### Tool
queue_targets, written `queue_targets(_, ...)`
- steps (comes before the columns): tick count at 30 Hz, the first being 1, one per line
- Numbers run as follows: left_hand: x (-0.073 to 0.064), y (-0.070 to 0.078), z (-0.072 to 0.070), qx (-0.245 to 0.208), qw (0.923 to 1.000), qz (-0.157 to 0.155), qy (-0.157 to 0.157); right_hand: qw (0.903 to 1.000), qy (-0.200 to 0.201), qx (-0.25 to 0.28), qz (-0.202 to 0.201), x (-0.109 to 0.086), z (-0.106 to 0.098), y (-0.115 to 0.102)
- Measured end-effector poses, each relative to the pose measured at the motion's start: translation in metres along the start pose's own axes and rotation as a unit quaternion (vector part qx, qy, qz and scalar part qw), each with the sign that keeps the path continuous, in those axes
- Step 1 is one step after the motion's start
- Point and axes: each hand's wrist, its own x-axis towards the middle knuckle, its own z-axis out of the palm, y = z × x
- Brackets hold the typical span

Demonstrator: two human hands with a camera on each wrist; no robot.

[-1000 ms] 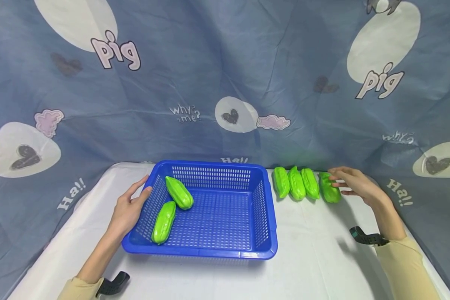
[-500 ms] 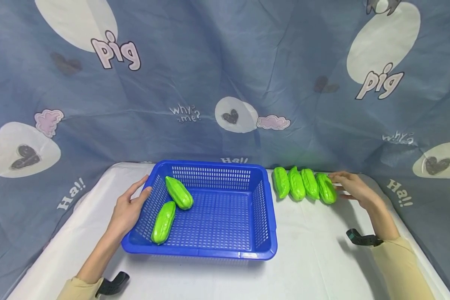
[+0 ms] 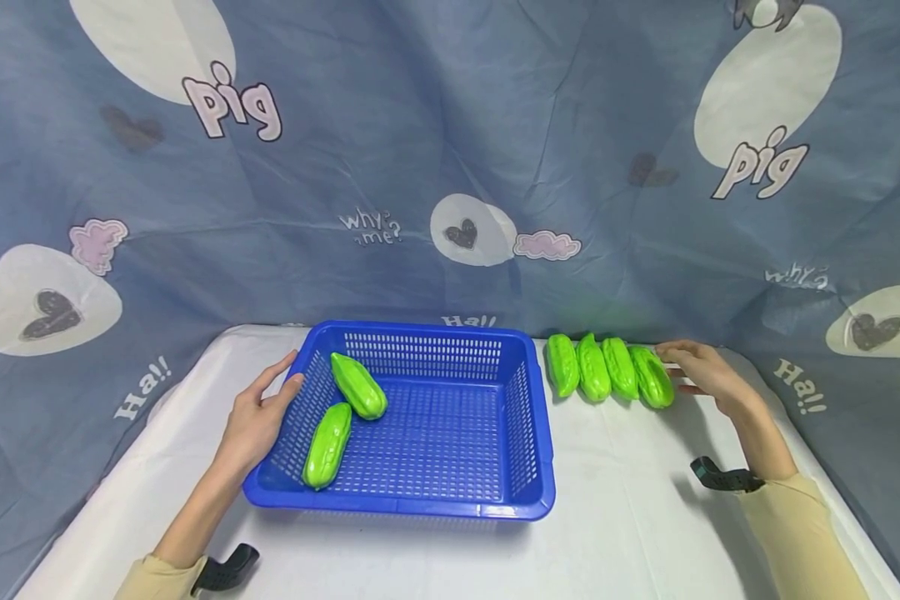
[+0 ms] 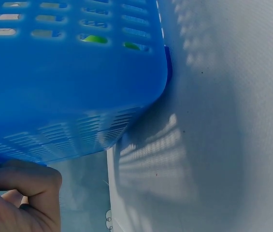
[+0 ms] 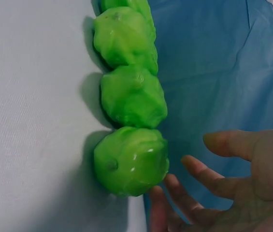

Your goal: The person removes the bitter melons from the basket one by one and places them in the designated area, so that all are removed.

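Note:
Two green bitter melons lie inside the blue plastic basket [image 3: 450,506] on its left side, one pointing up and right of the other: the upper bitter melon [image 3: 358,386] and the lower bitter melon [image 3: 327,446]. My left hand [image 3: 255,421] holds the basket's left rim; its bent fingers [image 4: 35,181] show at the rim in the left wrist view. Right of the basket, several bitter melons stand side by side in a row. At the row's outer end, the rightmost bitter melon [image 3: 652,377] has my right hand [image 3: 708,375] beside it, fingers spread and fingertips right at its side.
A white cloth [image 3: 607,500] covers the table. Behind it hangs a blue-grey printed curtain [image 3: 390,150], close to the basket's back rim and the row of bitter melons. Black straps [image 3: 727,477] with cameras sit on both wrists.
My right hand has moved slightly left, and the rightmost bitter melon has shifted left against its neighbour, turning a little. The left hand and basket have stayed put.

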Motion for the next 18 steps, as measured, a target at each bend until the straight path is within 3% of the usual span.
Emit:
queue_targets(7,0.001,0.000,-0.001,-0.001,1.0000,0.001,-0.002,0.9996,0.013,-0.013,-0.023,-0.008,0.003,-0.024)
queue_targets(18,-0.001,0.000,0.000,-0.002,1.0000,0.002,0.000,0.9931,-0.006,-0.015,-0.116,-0.024,0.031,-0.084)
